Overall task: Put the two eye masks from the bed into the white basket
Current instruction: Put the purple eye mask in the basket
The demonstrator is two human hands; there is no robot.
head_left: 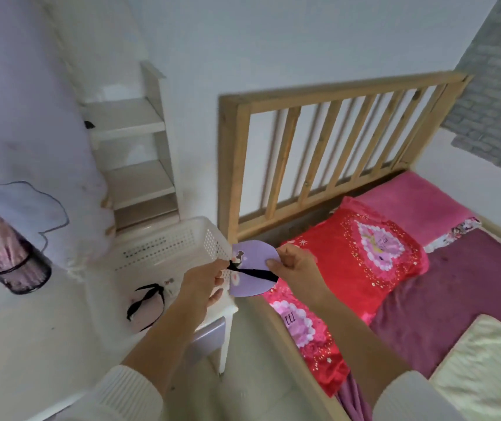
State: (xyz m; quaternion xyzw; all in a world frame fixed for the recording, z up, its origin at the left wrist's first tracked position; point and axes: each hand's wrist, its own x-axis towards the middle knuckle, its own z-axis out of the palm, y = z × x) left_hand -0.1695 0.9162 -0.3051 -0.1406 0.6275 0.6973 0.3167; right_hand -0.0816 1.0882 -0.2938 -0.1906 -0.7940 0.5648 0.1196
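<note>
Eye masks are split between two places now: a pale pink one with a black strap (147, 303) already lies inside the white basket (164, 238), at about 9 o'clock from my hands; the lilac one (250, 273) hangs in the air between basket and bed (455, 268), just past the basket's near corner.

My left hand (205, 276) pinches the lilac mask at its left edge, where the black strap (255, 272) meets it; my right hand (296, 264) pinches the right edge, thumb on top; both grips are closed on the mask, neither slack.

I judge the step to be the carry-over and drop. To do it well I should move the mask toward 9 o'clock until it is clear over the basket's open mouth, lifting it above the rim rather than dragging across it; then let the right grip go first and lower with the left, so the strap does not catch on the perforated wall.

Around: the basket sits on a white surface (30, 329); a dark mesh holder (15, 268) stands at 9 o'clock, well apart; white shelves (133, 147) rise at 11 o'clock; the wooden headboard (319, 141) and a red pillow (364, 253) lie at 2 o'clock. Only the basket's rim stands in the way.
</note>
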